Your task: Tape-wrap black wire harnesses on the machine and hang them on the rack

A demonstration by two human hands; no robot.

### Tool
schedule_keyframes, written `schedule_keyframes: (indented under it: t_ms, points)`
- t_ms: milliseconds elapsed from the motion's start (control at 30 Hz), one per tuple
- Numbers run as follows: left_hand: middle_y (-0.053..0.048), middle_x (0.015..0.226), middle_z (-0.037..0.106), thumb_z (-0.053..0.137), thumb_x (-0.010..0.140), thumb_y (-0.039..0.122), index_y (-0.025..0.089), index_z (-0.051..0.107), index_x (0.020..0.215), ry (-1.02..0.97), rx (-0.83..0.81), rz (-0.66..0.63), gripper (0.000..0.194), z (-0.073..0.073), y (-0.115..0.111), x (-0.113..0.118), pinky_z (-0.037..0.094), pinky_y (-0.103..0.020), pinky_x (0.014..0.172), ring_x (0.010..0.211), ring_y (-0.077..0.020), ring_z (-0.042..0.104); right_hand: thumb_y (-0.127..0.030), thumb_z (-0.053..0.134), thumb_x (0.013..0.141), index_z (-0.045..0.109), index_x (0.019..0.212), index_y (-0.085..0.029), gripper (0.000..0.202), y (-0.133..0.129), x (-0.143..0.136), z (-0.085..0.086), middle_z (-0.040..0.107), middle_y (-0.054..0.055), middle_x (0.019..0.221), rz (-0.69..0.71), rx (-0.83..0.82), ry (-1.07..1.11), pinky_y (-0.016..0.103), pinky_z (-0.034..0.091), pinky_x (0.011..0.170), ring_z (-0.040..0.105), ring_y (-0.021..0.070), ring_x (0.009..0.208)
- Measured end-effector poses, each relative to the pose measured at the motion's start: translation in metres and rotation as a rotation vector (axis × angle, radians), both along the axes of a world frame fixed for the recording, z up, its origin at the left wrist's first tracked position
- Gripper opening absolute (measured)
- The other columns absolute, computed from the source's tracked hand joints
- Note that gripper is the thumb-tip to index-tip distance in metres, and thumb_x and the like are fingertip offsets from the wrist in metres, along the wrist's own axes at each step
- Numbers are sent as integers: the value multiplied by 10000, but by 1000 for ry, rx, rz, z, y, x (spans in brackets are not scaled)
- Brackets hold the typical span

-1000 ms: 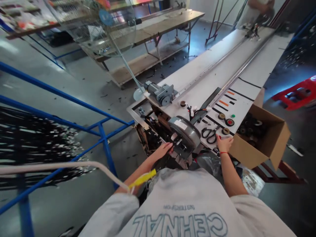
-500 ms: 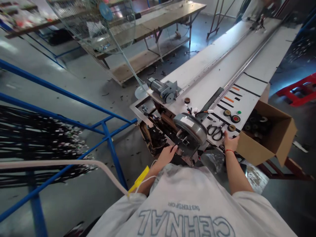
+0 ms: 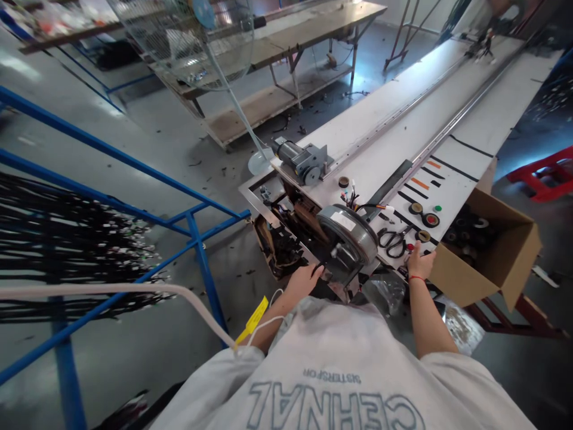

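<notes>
My left hand (image 3: 305,279) is closed at the near side of the round grey machine (image 3: 349,236); its fingers are curled at a dark part too small to make out. At the near edge of the long white table (image 3: 380,143) rests my right hand (image 3: 421,263), with the thumb up and the other fingers partly hidden under the edge. Just beyond it lie a tape roll (image 3: 422,236), a red button-like piece (image 3: 410,246) and black scissors (image 3: 393,243). Wires with white connectors (image 3: 353,197) stick up behind the round machine.
An open cardboard box (image 3: 510,257) with dark rolls stands at the right of the table. A grey motor (image 3: 299,158) sits at the table's left corner. Blue racks (image 3: 197,239) with black cables are at the left. Further back are a fan (image 3: 188,42) and a workbench (image 3: 308,36).
The view has shifted slightly, so the table sits a little further right. My right hand has slid slightly along the edge, and the red piece beside it now shows. My left hand stays by the round machine.
</notes>
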State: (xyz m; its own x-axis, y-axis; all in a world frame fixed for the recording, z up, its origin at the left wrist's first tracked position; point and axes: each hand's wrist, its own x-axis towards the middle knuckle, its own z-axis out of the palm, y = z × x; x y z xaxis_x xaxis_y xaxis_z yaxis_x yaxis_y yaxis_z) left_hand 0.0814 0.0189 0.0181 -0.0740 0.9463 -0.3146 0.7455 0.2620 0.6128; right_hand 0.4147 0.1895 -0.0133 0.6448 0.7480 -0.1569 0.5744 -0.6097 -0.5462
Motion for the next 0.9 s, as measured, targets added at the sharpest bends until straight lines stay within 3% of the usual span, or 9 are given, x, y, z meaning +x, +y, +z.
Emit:
schedule_keyframes:
  t_ms: [200,333,567,900]
  points:
    - [-93,953,709,365,959,396,177,622,992,-132,-24,65,339,-26,-31,-42,483,-303,837,923,-217,659,-639,570,835,351,1433,-26,883,2,4,0,541,294,1293,31,-53,-18,508,422,992,530,424,1195]
    - [-126,953,704,365,938,391,178,602,943,-94,-21,111,319,-33,-47,-51,482,-339,845,929,-245,663,-654,563,831,364,1417,-31,878,2,5,-1,543,293,1288,32,-44,-13,501,422,990,531,421,1193]
    - [-63,740,642,304,961,458,200,542,792,-149,3,180,389,-21,-37,-20,460,-298,732,745,-204,632,-607,585,843,376,1412,-32,836,2,3,-1,541,289,1297,23,-22,5,493,423,1000,532,414,1198]
    - [-71,717,635,286,997,412,186,552,786,-131,45,147,407,1,-5,-1,427,-287,692,706,-204,619,-614,571,842,349,1443,-26,871,0,3,-4,511,284,1339,24,10,-1,481,398,1031,506,405,1231]
